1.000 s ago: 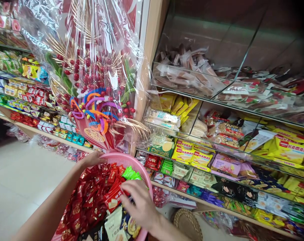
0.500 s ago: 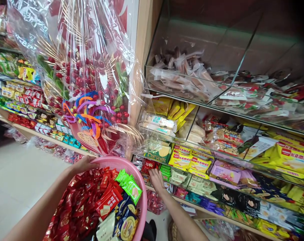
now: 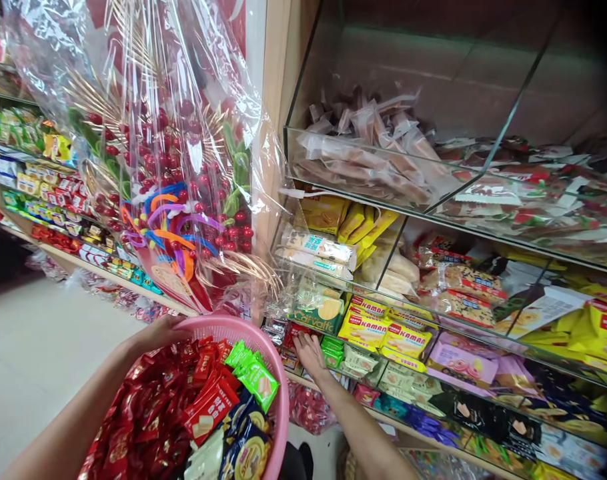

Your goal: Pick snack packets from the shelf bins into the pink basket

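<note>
My left hand (image 3: 162, 331) grips the far rim of a pink plastic basket (image 3: 256, 335), fingers closed on it. The basket is heaped with red snack packets (image 3: 158, 407), a few green packets (image 3: 253, 375) and dark blue ones (image 3: 246, 447). My right hand (image 3: 308, 351) reaches past the basket into the lower shelf bin, fingers spread over small red packets (image 3: 294, 333), with green packets (image 3: 332, 351) just to its right. Whether it holds anything is hidden.
Glass-fronted shelves (image 3: 383, 200) hold yellow Kaman packs (image 3: 368, 327), a green Carvalit box (image 3: 316, 313) and many wrapped snacks. A cellophane-wrapped red-berry decoration (image 3: 173, 167) hangs on a wooden post (image 3: 278, 100). More snack shelves (image 3: 48, 193) run left; tiled floor (image 3: 38, 347) lies below.
My right hand left the basket and reached right into the lower shelf bin, then edged slightly further in. The left hand kept its grip on the basket rim.
</note>
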### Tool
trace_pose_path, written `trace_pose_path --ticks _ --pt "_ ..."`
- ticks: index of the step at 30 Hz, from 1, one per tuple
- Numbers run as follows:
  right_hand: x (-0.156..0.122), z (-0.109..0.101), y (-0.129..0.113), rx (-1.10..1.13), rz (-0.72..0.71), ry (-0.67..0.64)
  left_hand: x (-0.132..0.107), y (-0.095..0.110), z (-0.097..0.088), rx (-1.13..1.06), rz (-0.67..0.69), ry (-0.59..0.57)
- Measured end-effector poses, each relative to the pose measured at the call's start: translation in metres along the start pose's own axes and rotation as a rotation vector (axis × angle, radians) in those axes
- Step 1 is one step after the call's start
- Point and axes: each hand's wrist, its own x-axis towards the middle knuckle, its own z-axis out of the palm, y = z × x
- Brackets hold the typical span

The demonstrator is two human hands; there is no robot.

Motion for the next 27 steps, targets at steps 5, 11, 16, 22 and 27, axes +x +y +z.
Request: trace_pose_path --ticks 5,11,16,22,27 --pt "-0.004 0.008 0.002 0.023 -0.089 0.001 -0.001 0.0 0.0 0.029 -0.005 0.021" --pt "-0.004 0.006 0.012 0.083 -0.078 -0.012 -0.003 0.001 -0.001 0.045 0.026 0.025" --pt "0.0 0.01 0.013 0.114 -0.067 0.009 -0.004 0.003 -0.002 0.072 0.012 0.033" --pt "0.011 0.014 0.001 0.111 -0.029 0.019 -0.002 0.003 -0.001 0.029 0.037 0.007" --pt "0.017 0.012 -0.002 0.09 0.019 0.014 -0.003 0.01 -0.001 0.039 -0.016 0.019"
